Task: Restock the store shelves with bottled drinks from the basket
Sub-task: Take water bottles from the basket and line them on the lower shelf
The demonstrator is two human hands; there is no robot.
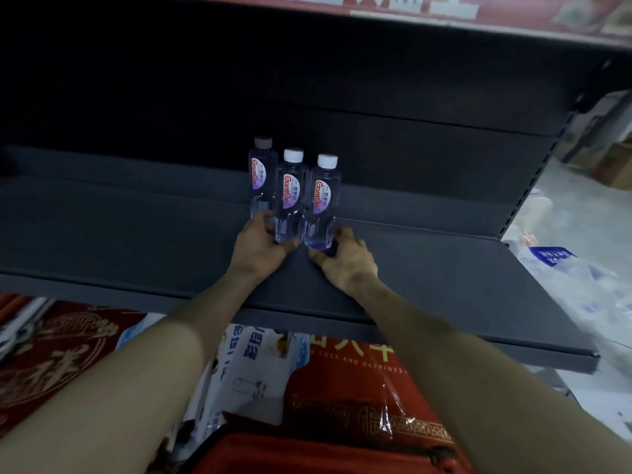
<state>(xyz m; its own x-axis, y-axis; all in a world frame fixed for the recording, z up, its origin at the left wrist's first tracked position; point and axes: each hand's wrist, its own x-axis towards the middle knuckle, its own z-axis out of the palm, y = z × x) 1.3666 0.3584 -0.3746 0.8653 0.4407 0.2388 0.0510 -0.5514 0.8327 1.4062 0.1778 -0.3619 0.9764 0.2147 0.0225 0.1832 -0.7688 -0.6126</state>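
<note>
Three clear water bottles with white caps and red-lettered labels stand upright on the dark grey shelf (pixel 444 278). My left hand (pixel 261 246) is wrapped around the base of the middle bottle (pixel 290 193). Around the base of the right bottle (pixel 322 200), my right hand (pixel 345 260) is closed in the same way. The third bottle (pixel 262 172) stands just behind and to the left of them, untouched. The red basket (pixel 307 455) shows at the bottom edge, between my forearms; its contents are hidden.
The shelf is otherwise bare to both sides of the bottles. Red packaged goods (pixel 359 398) and printed packs lie on the lower level under the shelf. Plastic-wrapped bundles (pixel 561 268) and cardboard boxes (pixel 615 165) lie on the floor at the right.
</note>
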